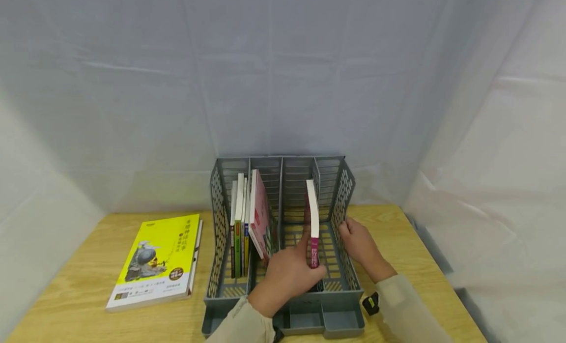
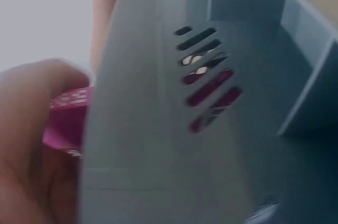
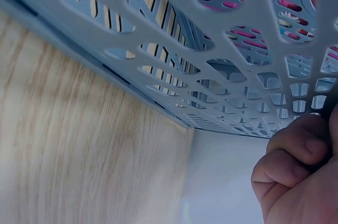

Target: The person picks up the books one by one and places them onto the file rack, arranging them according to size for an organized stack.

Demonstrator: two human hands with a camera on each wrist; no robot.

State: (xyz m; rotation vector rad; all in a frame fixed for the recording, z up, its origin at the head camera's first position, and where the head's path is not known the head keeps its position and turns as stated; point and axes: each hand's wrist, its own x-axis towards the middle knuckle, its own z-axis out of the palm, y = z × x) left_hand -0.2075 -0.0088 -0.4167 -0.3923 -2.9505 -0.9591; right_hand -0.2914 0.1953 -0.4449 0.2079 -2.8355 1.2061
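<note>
A grey plastic desk file rack (image 1: 283, 300) with slatted walls and several upright compartments stands on the wooden table. My left hand (image 1: 289, 274) holds a book with a white and magenta spine (image 1: 313, 217) by its lower spine, upright near the rack's right-hand divider. In the left wrist view, magenta parts of that book (image 2: 67, 121) show by my fingers and through slots in the rack's front. My right hand (image 1: 361, 242) grips the rack's right side wall (image 1: 345, 205) from outside; its curled fingers (image 3: 296, 155) show in the right wrist view, though the thumb is hard to make out.
Several thin books (image 1: 239, 225) stand in the leftmost compartment. A pink book (image 1: 262, 210) leans in the one beside it. Left of the rack, a yellow-covered book (image 1: 159, 259) lies on top of another on the table (image 1: 84, 264). White sheeting (image 1: 283, 87) hangs behind and at both sides.
</note>
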